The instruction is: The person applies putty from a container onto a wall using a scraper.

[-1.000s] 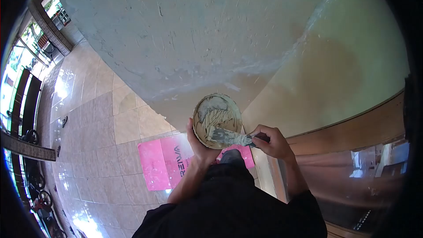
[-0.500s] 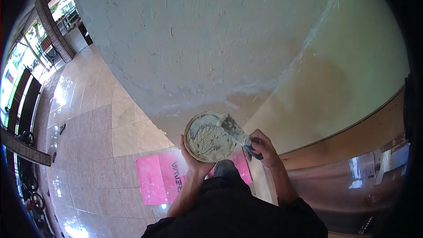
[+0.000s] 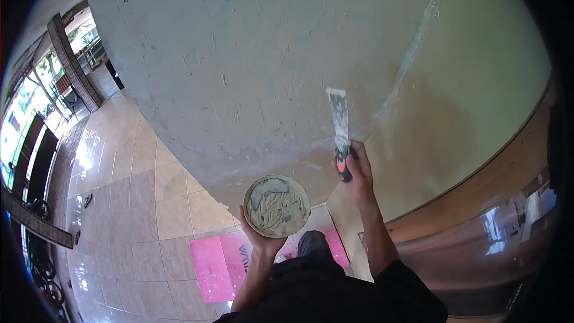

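Head view showed the left hand (image 3: 261,240) cupped under a round putty dish (image 3: 277,205), its grip closed beneath; farther up, the right hand (image 3: 354,170) clenched a putty knife (image 3: 339,125), blade against the grey wall (image 3: 251,54)

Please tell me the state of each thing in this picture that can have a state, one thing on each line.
Left hand: shut on the dish, holding it from below.
Right hand: shut on the knife handle, raised.
Dish: smeared with pale putty, about level.
Knife: blade up against the wall, coated with putty.
Wall: partly skimmed, rough; bare yellowish part on the right.
Pink sheet: flat on the tiled floor.
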